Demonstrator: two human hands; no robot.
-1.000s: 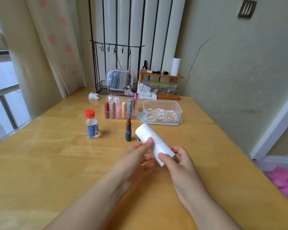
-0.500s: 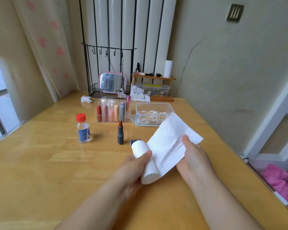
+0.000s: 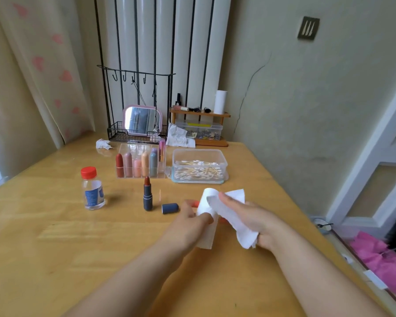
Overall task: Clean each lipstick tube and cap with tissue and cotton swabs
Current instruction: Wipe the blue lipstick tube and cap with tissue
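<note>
- While both hands work above it, the wooden bench point(image 3: 55, 236) carries all the items.
- Left hand point(image 3: 188, 225) grips the tissue roll point(image 3: 206, 202); right hand point(image 3: 249, 216) clutches a torn tissue sheet point(image 3: 242, 234).
- Swab box point(image 3: 199, 165) stands beside the lipstick rack point(image 3: 142, 163).
- Bottle point(image 3: 92, 188), red-capped, stands left.
- Open lipstick point(image 3: 147, 194) stands upright, its cap point(image 3: 170, 208) lying just beside.

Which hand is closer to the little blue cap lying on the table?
Left. The left hand is just right of the cap; the right hand is farther right, past the tissue roll.
</note>
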